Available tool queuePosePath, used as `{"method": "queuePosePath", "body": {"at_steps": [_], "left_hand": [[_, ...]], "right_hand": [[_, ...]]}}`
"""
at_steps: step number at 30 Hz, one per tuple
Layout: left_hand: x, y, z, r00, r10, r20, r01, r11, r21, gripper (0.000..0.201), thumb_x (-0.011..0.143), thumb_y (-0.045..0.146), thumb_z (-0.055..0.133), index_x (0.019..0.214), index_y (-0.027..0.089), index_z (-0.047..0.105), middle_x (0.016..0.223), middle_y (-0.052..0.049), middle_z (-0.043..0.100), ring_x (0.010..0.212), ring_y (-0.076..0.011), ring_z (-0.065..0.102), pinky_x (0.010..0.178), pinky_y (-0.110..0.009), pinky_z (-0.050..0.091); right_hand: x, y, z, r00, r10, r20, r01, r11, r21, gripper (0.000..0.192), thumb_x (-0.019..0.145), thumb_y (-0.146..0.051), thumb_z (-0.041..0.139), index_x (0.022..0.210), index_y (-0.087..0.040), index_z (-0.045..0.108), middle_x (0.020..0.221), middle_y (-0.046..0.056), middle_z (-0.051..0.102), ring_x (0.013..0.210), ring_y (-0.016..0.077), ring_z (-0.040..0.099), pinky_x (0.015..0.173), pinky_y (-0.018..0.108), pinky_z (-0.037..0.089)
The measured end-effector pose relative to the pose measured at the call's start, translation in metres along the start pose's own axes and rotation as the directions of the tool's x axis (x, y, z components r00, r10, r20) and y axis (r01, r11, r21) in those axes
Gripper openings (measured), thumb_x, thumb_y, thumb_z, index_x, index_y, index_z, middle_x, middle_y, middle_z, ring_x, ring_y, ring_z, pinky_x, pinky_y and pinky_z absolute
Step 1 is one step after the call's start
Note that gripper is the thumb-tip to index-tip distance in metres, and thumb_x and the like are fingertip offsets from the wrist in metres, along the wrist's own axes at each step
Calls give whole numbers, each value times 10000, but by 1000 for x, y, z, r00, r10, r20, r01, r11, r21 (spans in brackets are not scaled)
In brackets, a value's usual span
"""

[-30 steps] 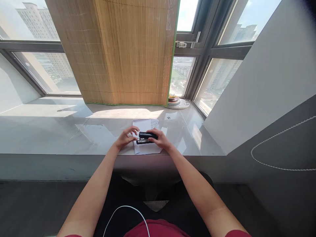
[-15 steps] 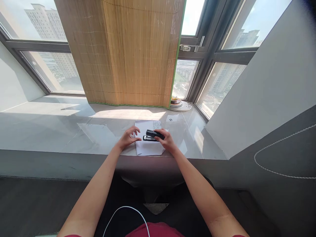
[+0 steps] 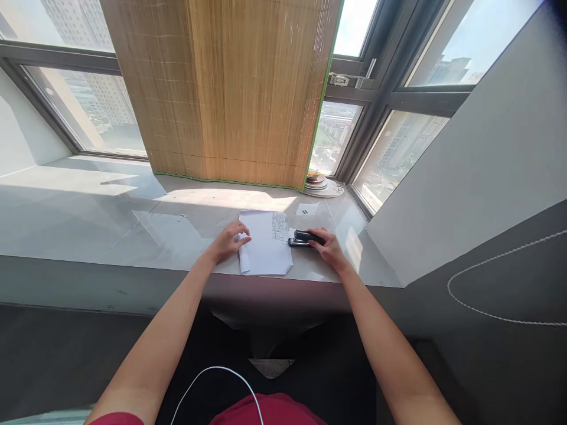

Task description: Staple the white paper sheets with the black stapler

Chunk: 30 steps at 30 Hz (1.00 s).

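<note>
A white sheet of paper (image 3: pixel 264 248) with a patch of print near its far right corner lies on the grey stone window ledge (image 3: pixel 133 224). My left hand (image 3: pixel 230 241) rests on the sheet's left edge, fingers spread. My right hand (image 3: pixel 326 245) grips a black stapler (image 3: pixel 301 238) that sits on the ledge just off the paper's right edge.
A bamboo blind (image 3: pixel 221 88) hangs behind the ledge. A stack of plates (image 3: pixel 319 184) stands at the back right by the window, with a small slip (image 3: pixel 307 209) in front of it. A grey wall (image 3: pixel 465 153) closes the right side. A white cable (image 3: pixel 217 378) crosses my lap.
My right hand has carried the stapler from on top of the paper to the ledge at its right. My left hand stayed at the paper's left edge.
</note>
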<state>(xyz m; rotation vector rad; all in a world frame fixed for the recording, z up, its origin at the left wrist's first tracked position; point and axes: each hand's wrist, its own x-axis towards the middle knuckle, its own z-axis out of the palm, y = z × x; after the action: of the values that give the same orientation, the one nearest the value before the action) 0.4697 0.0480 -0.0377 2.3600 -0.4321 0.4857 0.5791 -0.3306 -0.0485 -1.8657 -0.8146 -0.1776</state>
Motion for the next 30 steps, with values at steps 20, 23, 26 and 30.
{"method": "queuePosePath", "body": {"at_steps": [20,23,26,30], "left_hand": [[34,4,44,967,-105,233,28,950,312,522,992,516,509,1429,246,599,1594,-82,494,1506,-319,396,1254,-548,291],[35,16,40,982,-26,187,-37,944,328,393,987,423,536,1307,246,680,1512,-79,574,1478,-313,431,1253,-556,285],[36,35,43,985,54,161,-100,949,298,356,1011,399,515,1274,252,705,1469,-82,600,1430,-297,484,1229,-528,335],[33,61,59,935,115,336,-199,953,228,537,1023,552,498,1515,339,535,1637,-80,426,1489,-339,417,1218,-559,339]], "right_hand": [[-3,-5,2,996,-45,74,51,995,-82,324,917,-309,640,1219,-258,747,1139,55,739,1077,279,618,1002,469,490],[-3,-8,3,996,-63,63,72,987,-146,339,951,-320,615,1268,-258,719,1151,65,732,1071,280,633,992,471,499],[-5,-10,8,990,-110,84,130,948,-290,385,989,-343,594,1363,-282,663,1204,72,720,1101,289,631,1011,492,472],[-6,-12,13,973,-186,139,227,884,-408,434,1035,-283,513,1463,-303,585,1266,71,698,1151,278,626,1035,479,429]]}}
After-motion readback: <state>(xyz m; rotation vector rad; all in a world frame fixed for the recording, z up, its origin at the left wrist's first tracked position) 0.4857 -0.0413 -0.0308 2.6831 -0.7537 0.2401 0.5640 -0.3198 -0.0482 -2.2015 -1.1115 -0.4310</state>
